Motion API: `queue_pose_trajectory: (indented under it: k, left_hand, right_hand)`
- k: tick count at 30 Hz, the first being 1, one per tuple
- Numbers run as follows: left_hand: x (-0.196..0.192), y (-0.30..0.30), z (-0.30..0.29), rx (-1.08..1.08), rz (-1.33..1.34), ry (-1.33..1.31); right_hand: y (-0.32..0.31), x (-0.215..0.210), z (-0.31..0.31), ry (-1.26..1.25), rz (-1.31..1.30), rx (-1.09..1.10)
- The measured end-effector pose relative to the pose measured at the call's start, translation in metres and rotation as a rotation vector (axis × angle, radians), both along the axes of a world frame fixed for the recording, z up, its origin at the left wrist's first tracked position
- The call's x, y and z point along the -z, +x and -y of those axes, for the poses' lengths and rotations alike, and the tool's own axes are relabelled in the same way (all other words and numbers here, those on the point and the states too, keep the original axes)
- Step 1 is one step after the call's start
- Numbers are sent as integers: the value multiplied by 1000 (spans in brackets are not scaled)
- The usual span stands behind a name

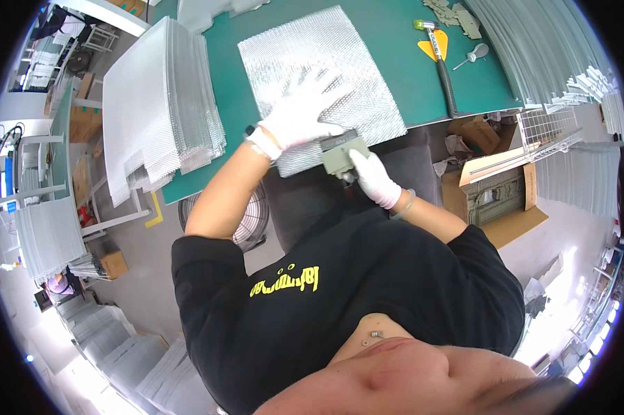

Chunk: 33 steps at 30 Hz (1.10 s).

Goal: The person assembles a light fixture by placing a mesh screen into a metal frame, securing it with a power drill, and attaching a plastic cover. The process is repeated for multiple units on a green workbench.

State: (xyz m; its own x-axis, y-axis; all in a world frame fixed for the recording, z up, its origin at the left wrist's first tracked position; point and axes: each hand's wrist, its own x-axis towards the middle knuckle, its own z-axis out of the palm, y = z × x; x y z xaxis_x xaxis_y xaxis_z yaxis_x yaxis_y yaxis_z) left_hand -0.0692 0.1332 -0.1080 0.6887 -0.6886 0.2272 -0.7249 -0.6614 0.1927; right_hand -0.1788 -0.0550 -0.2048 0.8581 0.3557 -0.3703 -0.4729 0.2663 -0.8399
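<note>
A silvery mesh sheet lies on the green table top, its near corner reaching over the front edge. My left hand, in a white glove, rests flat on that sheet with the fingers spread. At the sheet's near edge, my gloved right hand grips a grey-green plastic piece with the thumb on top. The piece meets the sheet's edge there; whether the edge sits inside it I cannot tell. Fingers under the piece are mostly hidden.
Stacked mesh sheets overhang the table at left. To the right lie a hammer, a screwdriver and several grey-green pieces. An open cardboard box of similar parts stands below, and a fan under the table.
</note>
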Motion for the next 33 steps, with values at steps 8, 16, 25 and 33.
queue_pose_trajectory:
  k: [8,16,25,33]
  left_hand:
    - [24,-57,76,-143,-139,77]
    - [23,-63,79,-183,-133,67]
    - [24,-65,80,-186,-126,72]
    - [22,-67,88,-186,-140,156]
  right_hand:
    - [-34,17,45,-82,86,553]
    - [-26,15,36,-133,121,605]
    - [-17,1,49,-15,28,432]
    - [-15,12,40,121,-40,586]
